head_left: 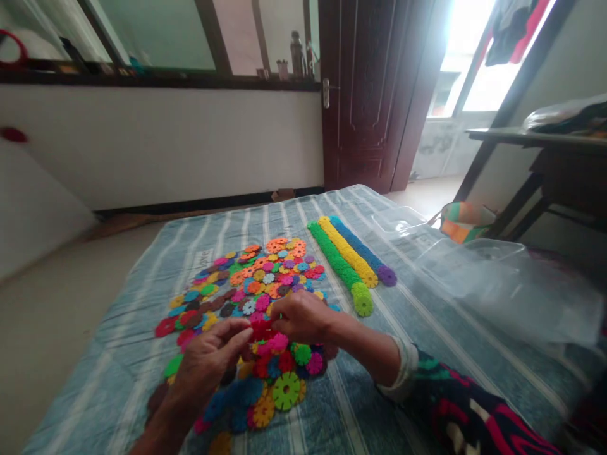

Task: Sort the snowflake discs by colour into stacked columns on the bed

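Nearest, the left hand point(208, 357) and right hand point(301, 316) meet low over a bed point(118, 379) covered in striped cloth, fingers pinched together on small red discs point(260, 330), each hand bracing one side so the notched pieces can be pressed edge to edge. Around and beyond them lies a loose pile point(246, 284) of flat coloured discs, spread thin so colours show. Farther right, three finished rods, green point(339, 265), yellow point(348, 253) and blue point(360, 249), lie side by side, beside a clear tub point(497, 284).
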`<control>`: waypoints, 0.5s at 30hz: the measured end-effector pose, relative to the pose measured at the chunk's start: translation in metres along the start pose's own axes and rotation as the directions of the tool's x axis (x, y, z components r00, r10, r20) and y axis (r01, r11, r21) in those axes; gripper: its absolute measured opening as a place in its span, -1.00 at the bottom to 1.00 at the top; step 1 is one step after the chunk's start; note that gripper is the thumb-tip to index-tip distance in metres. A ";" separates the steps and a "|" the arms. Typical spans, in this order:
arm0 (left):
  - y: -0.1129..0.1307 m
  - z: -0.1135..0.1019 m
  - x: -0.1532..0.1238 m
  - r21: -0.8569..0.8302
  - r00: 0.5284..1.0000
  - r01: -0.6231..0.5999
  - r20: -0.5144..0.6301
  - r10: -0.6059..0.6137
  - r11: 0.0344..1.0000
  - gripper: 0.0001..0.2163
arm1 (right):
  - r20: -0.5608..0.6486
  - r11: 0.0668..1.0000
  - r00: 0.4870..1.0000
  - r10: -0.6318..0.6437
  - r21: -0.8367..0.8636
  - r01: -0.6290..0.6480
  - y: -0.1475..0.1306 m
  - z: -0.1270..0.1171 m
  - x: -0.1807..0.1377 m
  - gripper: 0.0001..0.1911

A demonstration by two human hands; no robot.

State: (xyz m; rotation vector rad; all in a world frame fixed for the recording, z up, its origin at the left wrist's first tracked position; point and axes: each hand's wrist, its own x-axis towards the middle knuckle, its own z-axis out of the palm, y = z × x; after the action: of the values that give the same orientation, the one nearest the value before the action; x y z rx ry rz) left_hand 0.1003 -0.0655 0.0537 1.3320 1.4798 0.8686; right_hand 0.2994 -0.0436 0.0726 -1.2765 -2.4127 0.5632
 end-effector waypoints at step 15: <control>0.000 0.008 0.000 0.053 0.993 0.039 -0.110 -0.033 0.998 -0.56 | -0.503 0.912 0.851 0.152 -0.261 -0.317 0.052 -0.017 -0.082 -0.81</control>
State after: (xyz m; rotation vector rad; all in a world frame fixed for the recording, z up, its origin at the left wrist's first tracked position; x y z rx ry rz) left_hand 0.1076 -0.0657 0.0511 1.3115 1.6176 0.8953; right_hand 0.3877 -0.0823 0.0517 -1.6433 -1.9956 -0.1188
